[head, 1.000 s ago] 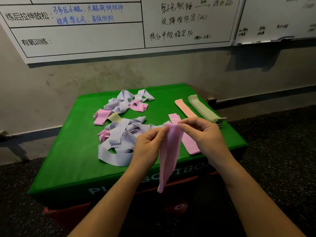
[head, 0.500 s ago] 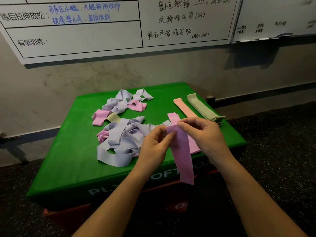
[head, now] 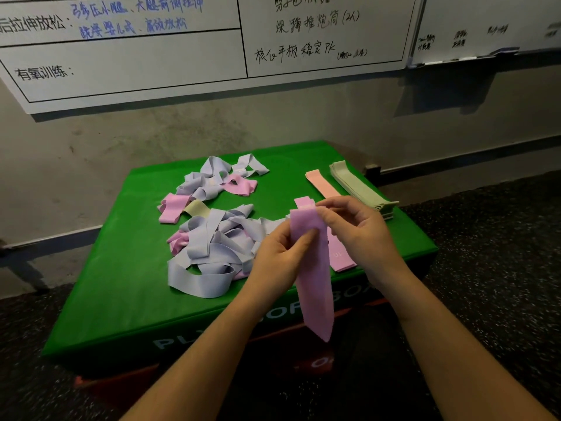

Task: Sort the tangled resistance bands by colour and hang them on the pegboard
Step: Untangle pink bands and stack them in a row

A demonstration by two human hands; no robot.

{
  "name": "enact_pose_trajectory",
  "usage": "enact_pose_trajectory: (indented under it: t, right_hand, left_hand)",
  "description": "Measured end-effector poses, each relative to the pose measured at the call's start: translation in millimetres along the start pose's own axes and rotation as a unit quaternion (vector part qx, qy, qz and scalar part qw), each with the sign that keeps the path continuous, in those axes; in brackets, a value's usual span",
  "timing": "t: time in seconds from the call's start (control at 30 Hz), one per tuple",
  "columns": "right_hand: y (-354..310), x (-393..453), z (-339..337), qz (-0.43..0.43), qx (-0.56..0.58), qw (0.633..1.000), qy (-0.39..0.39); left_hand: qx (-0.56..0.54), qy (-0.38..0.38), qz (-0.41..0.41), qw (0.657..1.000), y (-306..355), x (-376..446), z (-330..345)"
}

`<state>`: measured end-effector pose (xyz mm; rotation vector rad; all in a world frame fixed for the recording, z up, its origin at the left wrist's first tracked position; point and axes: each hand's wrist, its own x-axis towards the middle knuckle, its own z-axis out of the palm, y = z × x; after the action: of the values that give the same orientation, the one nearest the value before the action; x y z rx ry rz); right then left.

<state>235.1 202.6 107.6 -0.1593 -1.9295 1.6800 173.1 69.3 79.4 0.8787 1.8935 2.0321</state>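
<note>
A pink band hangs flat in front of the green soft box. My left hand pinches its left edge near the top. My right hand pinches its top right corner. Behind the held band a flat pink band lies on the box. A tangle of lavender bands with bits of pink sits left of my hands. A second tangle of lavender and pink bands lies farther back. A salmon band and a stack of pale green bands lie straight at the right.
The box stands against a grey wall under a large whiteboard with handwriting. A second whiteboard hangs at the upper right. A red box edge shows beneath the green one. Dark speckled floor surrounds it. No pegboard is in view.
The pink band has been straightened: twisted and hanging to the left a second ago, it now hangs flat and straight down. My left hand's fingers have shifted down its left edge.
</note>
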Motion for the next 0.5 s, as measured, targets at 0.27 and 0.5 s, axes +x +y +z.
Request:
enact_pose_trajectory:
  t: [0.27,0.5]
  right_hand:
    - [33.2,-3.0,-14.6,0.122,0.051,0.987,-0.087]
    - [68.6,-0.1,-21.5,0.153,0.033,0.984,-0.087]
  left_hand:
    - [-0.072,0.061,-0.068,0.993,6.4,31.4,5.9]
    - [-0.210,0.076,-0.137,0.965,10.7,74.1,13.6]
